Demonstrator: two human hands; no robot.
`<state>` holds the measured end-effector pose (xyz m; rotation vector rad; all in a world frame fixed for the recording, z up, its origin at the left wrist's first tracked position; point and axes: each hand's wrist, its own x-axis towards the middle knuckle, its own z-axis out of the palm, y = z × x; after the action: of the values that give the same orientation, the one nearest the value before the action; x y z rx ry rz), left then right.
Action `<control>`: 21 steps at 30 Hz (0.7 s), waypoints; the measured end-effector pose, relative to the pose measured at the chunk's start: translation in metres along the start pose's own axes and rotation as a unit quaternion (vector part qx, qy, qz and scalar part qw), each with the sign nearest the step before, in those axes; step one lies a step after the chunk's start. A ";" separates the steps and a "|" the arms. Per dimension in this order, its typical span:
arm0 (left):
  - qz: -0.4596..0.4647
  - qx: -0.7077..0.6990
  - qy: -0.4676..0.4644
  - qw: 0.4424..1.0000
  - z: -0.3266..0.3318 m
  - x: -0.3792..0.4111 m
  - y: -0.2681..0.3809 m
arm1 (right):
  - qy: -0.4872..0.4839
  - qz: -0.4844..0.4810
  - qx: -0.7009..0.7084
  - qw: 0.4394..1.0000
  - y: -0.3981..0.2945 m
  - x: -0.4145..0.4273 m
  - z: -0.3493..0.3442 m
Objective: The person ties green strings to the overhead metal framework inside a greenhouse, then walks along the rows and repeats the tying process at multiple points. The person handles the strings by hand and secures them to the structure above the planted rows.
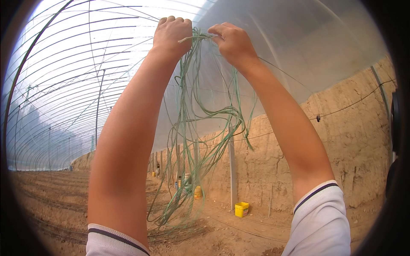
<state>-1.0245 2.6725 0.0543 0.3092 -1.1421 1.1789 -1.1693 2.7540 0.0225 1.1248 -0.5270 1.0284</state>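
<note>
Both my arms reach up in front of me inside a plastic-film greenhouse. My left hand (173, 34), knuckles up, is closed at a taut overhead wire (150, 16), beside the top of a bundle of green cords (184, 92). A pale cord end (185, 39) sticks out across its wrist side. My right hand (231, 40) pinches the cord at the knot just right of the left hand, thumb and forefinger close together. Below the hands the tangled green cords hang in long loops, down to a loose clump near the ground in view. The fingertips of the left hand are hidden.
An earthen wall (346, 137) runs along the right, with a grey post (232, 172) before it. A yellow bucket (241, 209) stands at the post's foot. More containers, including a yellow jug (198, 192), stand farther back. Furrowed soil (54, 204) lies at the left.
</note>
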 end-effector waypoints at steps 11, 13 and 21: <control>0.014 -0.047 -0.026 0.998 -0.014 0.002 -0.002 | -0.116 -0.012 -0.174 0.978 0.002 0.038 0.025; 0.017 -0.066 -0.022 0.997 -0.019 0.002 -0.004 | -0.101 -0.034 -0.191 0.976 0.004 0.039 0.023; 0.028 0.013 -0.081 0.996 -0.015 0.003 -0.014 | 0.041 0.224 0.193 0.955 -0.004 0.038 -0.012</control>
<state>-1.0052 2.6796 0.0547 0.4009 -1.2841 1.2368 -1.1492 2.7795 0.0461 1.3280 -0.5397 1.6180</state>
